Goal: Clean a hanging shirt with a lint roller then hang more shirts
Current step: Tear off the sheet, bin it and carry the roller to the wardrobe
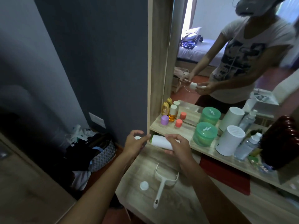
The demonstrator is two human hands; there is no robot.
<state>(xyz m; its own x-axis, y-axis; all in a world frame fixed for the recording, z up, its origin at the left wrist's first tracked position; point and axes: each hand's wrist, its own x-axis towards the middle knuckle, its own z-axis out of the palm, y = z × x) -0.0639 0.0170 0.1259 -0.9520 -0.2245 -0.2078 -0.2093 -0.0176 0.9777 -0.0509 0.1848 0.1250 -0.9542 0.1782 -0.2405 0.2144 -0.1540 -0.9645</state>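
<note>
My right hand [177, 145] grips a white lint roll [160, 141] held sideways above the wooden dresser top [145, 167]. My left hand [135, 142] is at the roll's left end and pinches a small white cap [137, 137]. The white lint roller handle [161, 186], with its forked frame bare, lies flat on the dresser below my hands. Next to it lies a round white cap [144, 185]. No shirt is in view.
A mirror [226, 54] behind the shelf reflects a person holding the roll. The shelf [186, 125] carries small bottles [171, 115], a green jar [204, 134], a white cylinder [229, 140] and spray bottles [247, 146]. A basket of clothes [95, 152] stands on the floor at left.
</note>
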